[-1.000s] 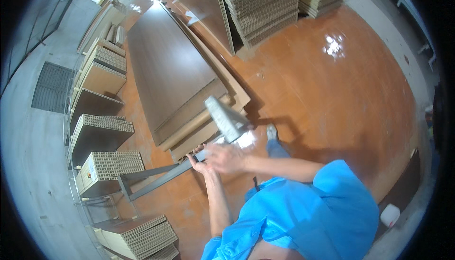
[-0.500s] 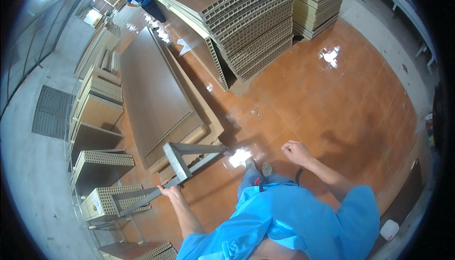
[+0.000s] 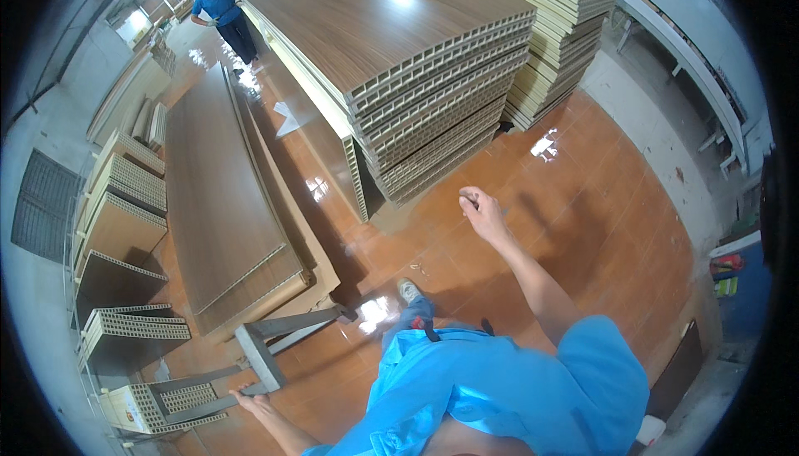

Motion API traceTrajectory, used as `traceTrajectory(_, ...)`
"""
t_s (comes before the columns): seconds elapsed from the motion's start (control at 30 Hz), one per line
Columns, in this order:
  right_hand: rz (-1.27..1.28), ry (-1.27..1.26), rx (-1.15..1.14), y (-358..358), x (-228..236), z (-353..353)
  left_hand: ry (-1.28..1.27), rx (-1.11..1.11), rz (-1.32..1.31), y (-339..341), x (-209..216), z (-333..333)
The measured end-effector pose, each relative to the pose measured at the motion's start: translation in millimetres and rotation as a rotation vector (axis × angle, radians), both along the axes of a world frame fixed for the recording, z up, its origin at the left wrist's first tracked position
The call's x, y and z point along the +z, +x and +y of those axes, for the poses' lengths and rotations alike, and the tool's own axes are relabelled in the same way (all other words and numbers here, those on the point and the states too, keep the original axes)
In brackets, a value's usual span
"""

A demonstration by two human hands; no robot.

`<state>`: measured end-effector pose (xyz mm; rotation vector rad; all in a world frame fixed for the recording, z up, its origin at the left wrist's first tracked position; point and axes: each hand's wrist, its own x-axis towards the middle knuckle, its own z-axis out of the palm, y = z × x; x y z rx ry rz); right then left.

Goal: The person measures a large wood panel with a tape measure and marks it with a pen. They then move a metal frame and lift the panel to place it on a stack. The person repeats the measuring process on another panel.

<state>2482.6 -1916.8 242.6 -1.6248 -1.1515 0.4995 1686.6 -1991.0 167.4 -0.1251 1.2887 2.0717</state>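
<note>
A grey metal frame stand [image 3: 265, 366], made of joined bars, is beside me at the lower left. My left hand [image 3: 255, 403] is closed on one of its lower bars, and part of the grip is hidden behind the bar. My right hand [image 3: 481, 208] is raised over the tiled floor with its fingers curled in, and I see nothing in them. Ahead of it rises a tall stack of brown hollow-core panels [image 3: 391, 19]. Just beyond the stand, long brown panels [image 3: 220, 198] lie low on the floor, with a cardboard sheet [image 3: 320, 277] along their right side.
Several cut panel stacks [image 3: 125, 223] line the left wall. Cream panels [image 3: 553, 48] are piled behind the tall stack. A person in blue [image 3: 220, 11] stands at the far left. White scraps [image 3: 287, 119] lie in the aisle, and a brown board [image 3: 678, 373] leans at the lower right.
I have stepped forward and my view has turned right. The stand has shifted toward the lower left in my left hand's grip. My right hand has swung up and forward.
</note>
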Motion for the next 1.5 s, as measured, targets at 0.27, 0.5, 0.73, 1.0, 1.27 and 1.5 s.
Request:
traceTrajectory(0.27, 0.149, 0.139, -0.143, 85.7, 48.4, 132.5, -0.125, 0.017, 0.064, -5.8, 24.1, 78.7)
traceTrajectory(0.5, 0.423, 0.306, -0.311, 213.6, 92.4, 226.9, -0.165, 0.044, 0.179, 1.2, 35.8, 139.6)
traceTrajectory(0.73, 0.254, 0.229, -0.497, 319.3, 124.7, 275.3, -0.286, 0.093, 0.127, -3.3, 47.5, 191.0)
traceTrajectory(1.0, 0.389, 0.253, -0.545, 368.5, 129.4, 291.6, -0.456, 0.243, 0.329, -0.1, 50.3, 254.2)
traceTrajectory(1.27, 0.459, 0.159, -0.605, 373.0, 151.5, 306.6, -0.622, 0.258, 0.617, 24.9, 63.8, 327.0)
traceTrajectory(1.5, 0.536, 0.25, -0.552, 473.3, 145.1, 335.6, -0.515, 0.402, 1.275, 143.5, 151.3, 356.7)
